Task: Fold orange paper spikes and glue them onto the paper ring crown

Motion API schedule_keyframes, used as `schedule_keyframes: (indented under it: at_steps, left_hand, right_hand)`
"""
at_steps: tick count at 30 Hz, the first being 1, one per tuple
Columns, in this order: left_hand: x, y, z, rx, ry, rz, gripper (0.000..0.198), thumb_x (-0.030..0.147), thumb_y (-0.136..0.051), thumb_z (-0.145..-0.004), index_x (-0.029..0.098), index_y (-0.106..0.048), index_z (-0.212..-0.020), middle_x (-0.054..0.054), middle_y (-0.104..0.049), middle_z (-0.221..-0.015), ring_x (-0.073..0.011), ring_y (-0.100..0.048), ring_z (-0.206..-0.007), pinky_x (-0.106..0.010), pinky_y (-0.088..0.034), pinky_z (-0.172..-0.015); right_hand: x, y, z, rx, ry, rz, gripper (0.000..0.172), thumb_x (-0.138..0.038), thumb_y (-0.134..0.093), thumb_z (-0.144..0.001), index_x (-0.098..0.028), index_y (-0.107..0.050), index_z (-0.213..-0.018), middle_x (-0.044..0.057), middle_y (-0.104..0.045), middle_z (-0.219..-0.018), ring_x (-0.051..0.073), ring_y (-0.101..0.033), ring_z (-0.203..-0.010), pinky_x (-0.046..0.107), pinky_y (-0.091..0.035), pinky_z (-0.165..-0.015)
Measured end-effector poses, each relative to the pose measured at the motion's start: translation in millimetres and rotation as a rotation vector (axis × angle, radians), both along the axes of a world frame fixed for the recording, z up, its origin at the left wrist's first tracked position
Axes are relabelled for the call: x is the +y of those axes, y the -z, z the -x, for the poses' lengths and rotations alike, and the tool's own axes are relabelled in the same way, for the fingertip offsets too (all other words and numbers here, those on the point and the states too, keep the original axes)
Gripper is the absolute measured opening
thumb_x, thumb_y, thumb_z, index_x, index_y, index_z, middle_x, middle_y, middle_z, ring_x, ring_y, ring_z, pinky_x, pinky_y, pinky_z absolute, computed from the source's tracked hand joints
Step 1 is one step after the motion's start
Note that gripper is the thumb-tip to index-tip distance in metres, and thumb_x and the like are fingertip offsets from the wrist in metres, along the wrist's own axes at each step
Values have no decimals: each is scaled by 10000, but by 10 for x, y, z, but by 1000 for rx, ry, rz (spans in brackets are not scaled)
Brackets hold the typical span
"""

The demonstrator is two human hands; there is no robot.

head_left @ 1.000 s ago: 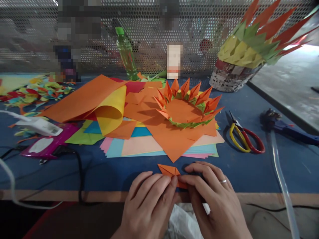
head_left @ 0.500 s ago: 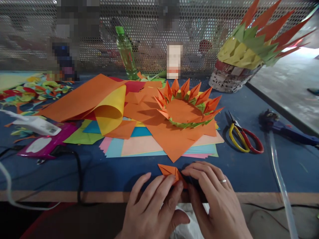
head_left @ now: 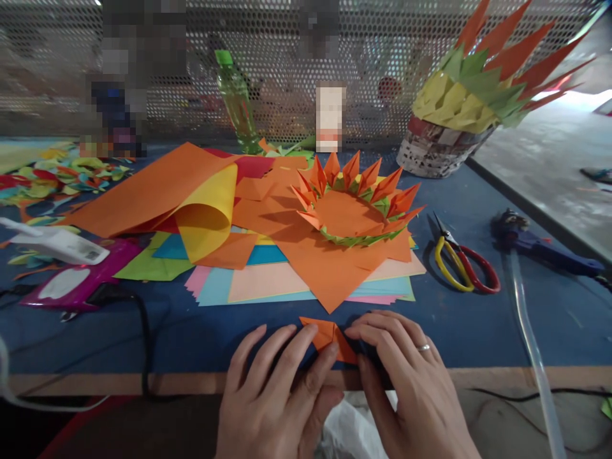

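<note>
A small folded piece of orange paper [head_left: 329, 335] lies at the table's front edge, between my hands. My left hand [head_left: 282, 389] has its fingertips on the paper's left and lower part, its other fingers spread over the blue surface. My right hand [head_left: 406, 376], with a ring on one finger, touches the paper's right side with its fingers slightly bent. Just beyond are a stack of coloured sheets [head_left: 268, 280] and a large orange sheet [head_left: 329, 274]. A ring of folded orange points on a green base [head_left: 354, 239] rests on that sheet.
Scissors [head_left: 466, 261] and a blue-handled glue gun [head_left: 549, 248] lie on the right. A magenta device [head_left: 79, 280] with cables is at left. Behind stand a green bottle [head_left: 238, 108] and a paper-crowned basket [head_left: 423, 150]. Paper scraps [head_left: 62, 175] lie at the far left.
My left hand has shifted left and its fingers have spread, uncovering more of the folded orange paper. My right hand stays at the paper's right side. The view has shifted slightly.
</note>
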State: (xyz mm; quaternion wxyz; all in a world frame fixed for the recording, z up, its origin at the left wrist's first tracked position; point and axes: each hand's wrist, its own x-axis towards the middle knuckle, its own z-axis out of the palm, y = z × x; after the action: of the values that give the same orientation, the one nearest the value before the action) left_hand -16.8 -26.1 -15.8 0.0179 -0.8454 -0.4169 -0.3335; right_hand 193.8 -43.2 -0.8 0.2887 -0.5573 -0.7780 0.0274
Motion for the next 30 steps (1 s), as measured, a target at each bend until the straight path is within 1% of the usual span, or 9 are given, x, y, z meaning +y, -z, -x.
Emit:
schedule_keyframes:
  at_steps: [4,8,10,14,18,22,26,30]
  left_hand:
    - [19,-28,21,32,14,-15,304,302,-613,-988,299,-722,-1272,-53,-711,-1308,-263,-610,-1195,-479,-338,-1129]
    - [6,-29,-6,-29,-7,-12,294,268,-583,-1000,280,-732,-1253,-61,-722,-1282,-256,-607,-1196,-487,-327,-1139]
    - [1,-12,-21,-48,6,-15,295,256,-579,-1000,274,-731,-1253,-65,-720,-1282,-247,-609,-1195,-479,-327,-1143]
    - [19,35,-34,-71,22,-28,304,241,-560,-1005,267,-724,-1260,-58,-717,-1282,-233,-604,-1208,-458,-311,-1159]
    - [46,73,-39,-102,50,-100,311,238,-535,-1013,250,-717,-1265,-52,-725,-1266,-213,-604,-1196,-424,-300,-1172]
    - [48,95,-38,-122,71,-115,299,244,-538,-1015,242,-716,-1255,-50,-733,-1248,-205,-606,-1190,-406,-298,-1182]
    - [28,102,-34,-166,93,-124,293,272,-504,-1039,231,-721,-1233,-52,-741,-1222,-202,-616,-1180,-402,-295,-1187]
    - [19,43,1,-174,102,-76,302,246,-535,-1028,234,-684,-1292,-54,-714,-1274,-199,-610,-1203,-394,-317,-1178]
  right_hand:
    - [1,-10,18,9,9,-10,304,-110,-522,-917,-237,-595,-1183,36,-661,-1184,197,-540,-1152,305,-430,-876]
    - [-12,-8,25,18,10,-46,299,-90,-515,-914,-236,-612,-1155,30,-663,-1168,190,-533,-1149,301,-431,-895]
    - [-21,10,30,17,-1,-95,321,-68,-509,-905,-234,-632,-1151,27,-669,-1169,191,-525,-1171,306,-427,-923]
    - [-43,79,60,-1,-42,-251,355,-44,-508,-913,-209,-673,-1181,37,-699,-1164,207,-527,-1197,330,-427,-965]
    - [-80,140,108,-73,-24,-316,283,-165,-586,-951,-157,-681,-1218,62,-717,-1177,227,-542,-1177,349,-435,-968]
    - [-120,147,143,-161,-13,-337,307,-243,-552,-989,-127,-679,-1244,76,-723,-1200,236,-558,-1169,366,-428,-958]
    - [-139,146,146,-202,8,-364,351,-341,-526,-1025,-120,-684,-1247,91,-724,-1213,249,-574,-1160,388,-435,-952]
    - [-147,174,143,-196,13,-395,324,-327,-512,-1041,-144,-692,-1238,72,-743,-1185,238,-603,-1135,386,-462,-929]
